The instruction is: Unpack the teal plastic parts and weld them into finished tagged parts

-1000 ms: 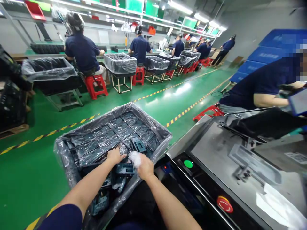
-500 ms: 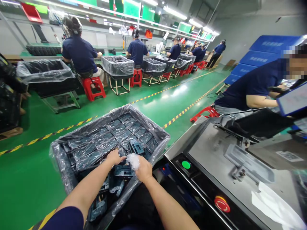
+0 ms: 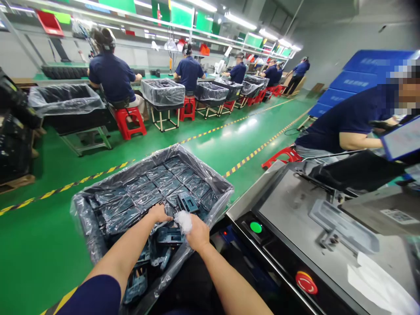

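A bin lined with clear plastic stands in front of me, filled with dark teal plastic parts. Rows of them lie under a clear sheet. My right hand is closed on a bunched white, translucent wad. Just left of it, my left hand reaches over the sheet with its thumb towards the wad; what its curled fingers hold, if anything, is hidden. One teal part rests on the sheet beyond my hands. Loose teal parts lie uncovered at the near side.
At right is a machine with a metal top, a green button and a red stop button. A person leans beside it. Across the aisle, people sit at a long bench among lined bins and red stools.
The whole view has shifted slightly. My hands stay almost where they were, the right one still on the wad.
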Available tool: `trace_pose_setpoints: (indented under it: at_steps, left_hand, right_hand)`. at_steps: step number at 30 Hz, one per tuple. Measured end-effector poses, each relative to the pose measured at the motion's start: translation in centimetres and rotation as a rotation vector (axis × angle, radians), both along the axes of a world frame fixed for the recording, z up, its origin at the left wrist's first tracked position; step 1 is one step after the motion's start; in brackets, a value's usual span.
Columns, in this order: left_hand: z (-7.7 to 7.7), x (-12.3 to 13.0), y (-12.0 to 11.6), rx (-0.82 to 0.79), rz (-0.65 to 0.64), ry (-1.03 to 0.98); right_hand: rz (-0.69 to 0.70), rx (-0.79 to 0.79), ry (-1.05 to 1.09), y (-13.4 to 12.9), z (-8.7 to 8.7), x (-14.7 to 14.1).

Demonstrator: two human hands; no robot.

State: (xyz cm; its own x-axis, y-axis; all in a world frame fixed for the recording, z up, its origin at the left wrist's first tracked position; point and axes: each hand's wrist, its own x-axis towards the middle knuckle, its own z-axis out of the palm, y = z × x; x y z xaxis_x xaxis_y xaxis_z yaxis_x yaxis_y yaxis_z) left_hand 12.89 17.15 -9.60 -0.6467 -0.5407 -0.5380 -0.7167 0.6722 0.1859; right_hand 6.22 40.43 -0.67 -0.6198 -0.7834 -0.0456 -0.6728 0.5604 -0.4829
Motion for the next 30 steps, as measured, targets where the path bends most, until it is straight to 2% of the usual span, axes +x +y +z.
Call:
trace_pose_setpoints:
  at_steps: [11,21,30]
  left_hand:
    - [0.5,-0.4,0.0,0.000,0.020,-0.051]
    - [2.4,-0.1,0.3,0.008,-0.032,-0.062]
    - [1.9,0.2,-0.4,0.042,0.009,-0.055]
  right_hand:
    - [-0.005,0.014,0.009,0.0,0.1,0.1]
    - [0.026,0.056,0.063,-0.2,-0.7,-0.2]
    - [0.040,0.072,0.030,-0.6,-1.7,-0.4]
